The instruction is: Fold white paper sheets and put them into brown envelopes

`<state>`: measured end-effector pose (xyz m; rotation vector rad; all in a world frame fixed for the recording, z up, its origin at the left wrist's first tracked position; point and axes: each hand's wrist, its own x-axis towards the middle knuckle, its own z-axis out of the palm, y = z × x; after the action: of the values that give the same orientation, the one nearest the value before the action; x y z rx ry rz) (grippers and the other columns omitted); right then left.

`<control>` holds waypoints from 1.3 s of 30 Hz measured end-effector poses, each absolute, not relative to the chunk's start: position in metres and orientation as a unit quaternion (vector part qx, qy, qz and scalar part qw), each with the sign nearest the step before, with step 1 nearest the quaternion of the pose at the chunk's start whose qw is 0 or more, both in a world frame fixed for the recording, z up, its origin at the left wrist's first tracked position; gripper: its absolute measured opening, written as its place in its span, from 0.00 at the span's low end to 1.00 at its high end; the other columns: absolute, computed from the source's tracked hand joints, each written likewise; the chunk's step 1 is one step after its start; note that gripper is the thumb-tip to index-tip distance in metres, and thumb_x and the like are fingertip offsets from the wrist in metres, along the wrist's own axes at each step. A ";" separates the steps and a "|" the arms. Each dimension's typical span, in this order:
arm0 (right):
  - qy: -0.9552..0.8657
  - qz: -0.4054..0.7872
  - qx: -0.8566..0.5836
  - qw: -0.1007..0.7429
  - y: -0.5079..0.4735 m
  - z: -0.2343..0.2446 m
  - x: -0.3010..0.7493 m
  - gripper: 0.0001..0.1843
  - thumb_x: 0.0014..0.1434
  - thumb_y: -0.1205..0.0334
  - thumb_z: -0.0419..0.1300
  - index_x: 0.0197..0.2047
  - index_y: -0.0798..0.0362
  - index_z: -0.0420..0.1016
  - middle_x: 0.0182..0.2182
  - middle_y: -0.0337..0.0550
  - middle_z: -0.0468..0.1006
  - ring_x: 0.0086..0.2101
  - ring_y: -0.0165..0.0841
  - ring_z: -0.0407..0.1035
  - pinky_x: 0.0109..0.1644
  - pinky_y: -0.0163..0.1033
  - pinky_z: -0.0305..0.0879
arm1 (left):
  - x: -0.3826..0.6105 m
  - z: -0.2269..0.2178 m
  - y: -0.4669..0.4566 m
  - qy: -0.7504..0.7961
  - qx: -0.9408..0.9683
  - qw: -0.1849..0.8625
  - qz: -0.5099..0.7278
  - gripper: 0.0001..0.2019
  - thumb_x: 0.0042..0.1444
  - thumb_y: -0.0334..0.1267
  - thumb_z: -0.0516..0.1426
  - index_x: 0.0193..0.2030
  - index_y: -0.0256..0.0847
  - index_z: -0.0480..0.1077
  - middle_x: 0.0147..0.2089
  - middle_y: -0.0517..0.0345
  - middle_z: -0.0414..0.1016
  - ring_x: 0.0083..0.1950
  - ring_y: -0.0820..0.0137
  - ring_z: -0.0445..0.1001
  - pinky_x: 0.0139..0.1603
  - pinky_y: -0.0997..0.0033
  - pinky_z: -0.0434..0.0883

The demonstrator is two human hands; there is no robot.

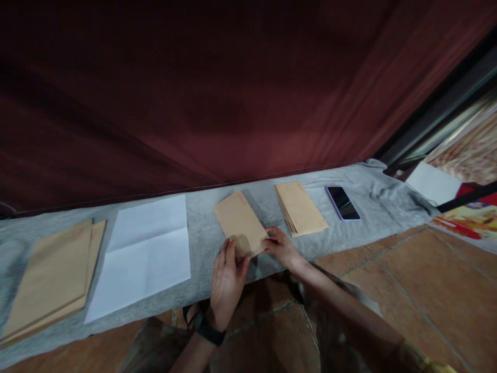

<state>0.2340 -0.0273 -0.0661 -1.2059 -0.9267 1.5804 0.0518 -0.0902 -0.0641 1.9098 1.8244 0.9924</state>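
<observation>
A brown paper envelope (243, 220) with small red print along its far end lies tilted over the grey cloth. My left hand (227, 274), with a dark band on the wrist, grips its near edge, fingers on top and thumb at the corner. At the envelope's right near corner, my right hand (280, 246) pinches the paper between thumb and fingers. Just right of it is a small stack of similar brown envelopes (301, 207). To the left lies a white sheet (151, 248) with fold creases.
Larger brown envelopes (54, 274) are stacked at the far left. A phone (344, 203) in a purple case lies on the grey cloth (388, 202) to the right. Behind the narrow surface hangs a dark red curtain (233, 103). Tiled floor (427, 290) shows below.
</observation>
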 end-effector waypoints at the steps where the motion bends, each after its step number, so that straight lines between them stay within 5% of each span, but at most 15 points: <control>1: -0.379 0.643 -0.483 0.457 -0.027 -0.063 0.235 0.20 0.42 0.55 0.71 0.37 0.49 0.71 0.30 0.37 0.77 0.31 0.33 0.73 0.33 0.38 0.74 | 0.051 -0.063 -0.088 0.641 0.641 0.195 0.375 0.29 0.63 0.48 0.57 0.67 0.40 0.60 0.67 0.40 0.67 0.68 0.51 0.65 0.66 0.46 0.66; 4: -0.384 0.658 -0.459 0.457 -0.026 -0.053 0.240 0.19 0.44 0.54 0.72 0.37 0.49 0.73 0.31 0.37 0.78 0.32 0.34 0.73 0.36 0.38 0.74 | 0.047 -0.061 -0.081 0.643 0.520 0.323 0.461 0.32 0.61 0.52 0.59 0.68 0.43 0.59 0.67 0.43 0.67 0.66 0.54 0.68 0.65 0.47 0.67; 8: -0.381 0.673 -0.442 0.453 -0.023 -0.041 0.246 0.19 0.43 0.52 0.73 0.37 0.48 0.75 0.31 0.37 0.79 0.32 0.34 0.73 0.37 0.38 0.74 | 0.040 -0.054 -0.073 0.618 0.369 0.471 0.510 0.37 0.55 0.55 0.63 0.66 0.40 0.60 0.55 0.44 0.77 0.54 0.57 0.78 0.55 0.54 0.75; 15: -0.362 0.694 -0.420 0.460 -0.022 -0.039 0.248 0.21 0.44 0.51 0.75 0.38 0.49 0.77 0.33 0.37 0.81 0.33 0.33 0.74 0.38 0.38 0.73 | 0.040 -0.035 -0.077 0.513 0.212 0.714 0.427 0.29 0.40 0.44 0.73 0.50 0.38 0.75 0.51 0.45 0.82 0.47 0.58 0.82 0.48 0.61 0.77; 25: -0.236 0.750 -0.411 0.462 -0.028 -0.046 0.239 0.23 0.42 0.56 0.79 0.40 0.53 0.80 0.39 0.43 0.84 0.38 0.35 0.79 0.46 0.40 0.75 | 0.048 -0.040 -0.073 0.515 0.236 0.687 0.454 0.24 0.37 0.43 0.74 0.43 0.37 0.80 0.43 0.47 0.84 0.40 0.62 0.82 0.41 0.67 0.75; 31: -0.262 0.780 -0.400 0.404 -0.038 -0.053 0.227 0.23 0.44 0.50 0.78 0.35 0.59 0.81 0.30 0.47 0.84 0.33 0.36 0.79 0.47 0.43 0.75 | 0.053 -0.039 -0.071 0.524 0.271 0.659 0.467 0.24 0.39 0.44 0.73 0.44 0.36 0.81 0.43 0.47 0.84 0.39 0.64 0.80 0.38 0.69 0.73; 39: -0.240 0.753 -0.433 0.433 -0.037 -0.060 0.231 0.21 0.41 0.51 0.79 0.29 0.58 0.79 0.24 0.43 0.81 0.26 0.31 0.77 0.36 0.35 0.74 | 0.058 -0.035 -0.070 0.519 0.313 0.653 0.454 0.22 0.43 0.45 0.72 0.44 0.37 0.80 0.42 0.48 0.84 0.35 0.67 0.79 0.37 0.69 0.72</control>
<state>0.2306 -0.0373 -0.0602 -1.0800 -0.5982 1.8761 0.0576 -0.0701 -0.0350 0.7109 1.1785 1.0304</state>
